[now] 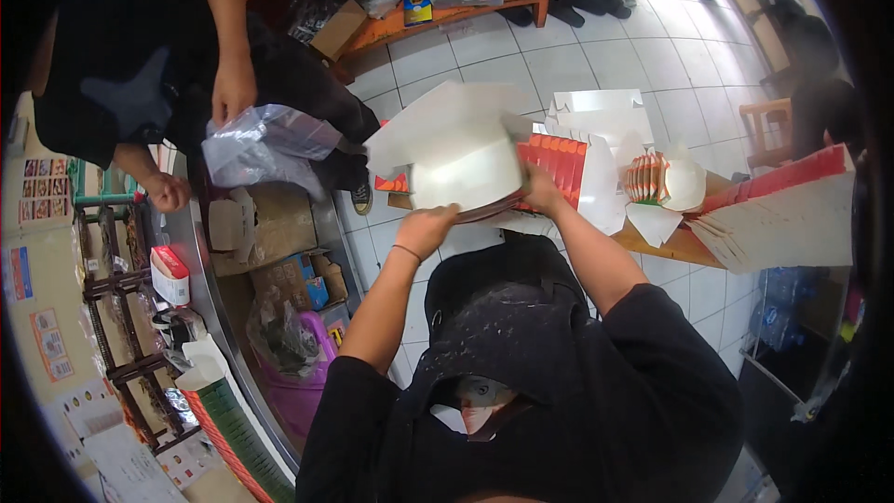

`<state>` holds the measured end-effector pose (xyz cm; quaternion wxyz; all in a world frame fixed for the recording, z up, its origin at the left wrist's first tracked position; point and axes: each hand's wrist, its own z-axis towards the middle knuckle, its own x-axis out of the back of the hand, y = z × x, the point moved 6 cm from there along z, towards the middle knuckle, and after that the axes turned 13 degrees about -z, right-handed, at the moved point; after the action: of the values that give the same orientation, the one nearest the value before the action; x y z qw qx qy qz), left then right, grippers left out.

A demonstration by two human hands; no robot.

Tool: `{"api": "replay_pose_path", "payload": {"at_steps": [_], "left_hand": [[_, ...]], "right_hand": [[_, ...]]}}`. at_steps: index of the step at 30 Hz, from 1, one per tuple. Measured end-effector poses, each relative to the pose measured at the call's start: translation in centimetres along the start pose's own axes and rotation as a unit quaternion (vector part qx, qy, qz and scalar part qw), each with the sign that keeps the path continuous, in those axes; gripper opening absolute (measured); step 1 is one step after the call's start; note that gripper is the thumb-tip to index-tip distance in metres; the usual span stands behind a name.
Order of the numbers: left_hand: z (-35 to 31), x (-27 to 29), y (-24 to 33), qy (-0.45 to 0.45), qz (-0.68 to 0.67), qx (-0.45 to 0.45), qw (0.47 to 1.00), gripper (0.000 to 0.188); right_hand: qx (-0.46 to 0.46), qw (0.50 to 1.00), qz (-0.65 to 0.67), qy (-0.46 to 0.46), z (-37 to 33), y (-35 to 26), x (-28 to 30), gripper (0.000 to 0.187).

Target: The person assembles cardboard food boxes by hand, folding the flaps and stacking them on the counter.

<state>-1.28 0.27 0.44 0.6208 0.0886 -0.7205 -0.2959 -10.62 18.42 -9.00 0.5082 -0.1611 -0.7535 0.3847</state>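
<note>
L hand [426,232] fingers clamped on near edge of open white-lined cardboard ctn [466,170], R hand [543,194] fingers on its R side; ctn held up by wooden bench's [638,241] L end, co-worker's hand [235,88] w/ clear plastic bag [270,144] well L of bench

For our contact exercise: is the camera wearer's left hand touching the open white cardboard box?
Touching. The head view shows the left hand gripping the box at its near edge.

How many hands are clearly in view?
4: left hand and right hand, both on the white box; a co-worker's upper hand on the clear bag, their lower hand left of it. More may be hidden at the dark right side.
</note>
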Motion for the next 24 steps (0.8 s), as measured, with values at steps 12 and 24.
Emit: {"api": "replay_pose_path", "payload": {"at_steps": [12, 24], "left_hand": [[1.0, -1.6, 0.5, -0.078, 0.114, -0.017, 0.990, 0.025], [9.8, -4.4, 2.3, -0.055, -0.094, 0.251, 0.962, 0.027]], "right_hand": [[-0.095, 0.982, 0.133, -0.097, -0.5, -1.0, 0.6, 0.043], [-0.011, 0.999, 0.004, -0.038, 1.8, -2.3, -0.5, 0.034]]}}
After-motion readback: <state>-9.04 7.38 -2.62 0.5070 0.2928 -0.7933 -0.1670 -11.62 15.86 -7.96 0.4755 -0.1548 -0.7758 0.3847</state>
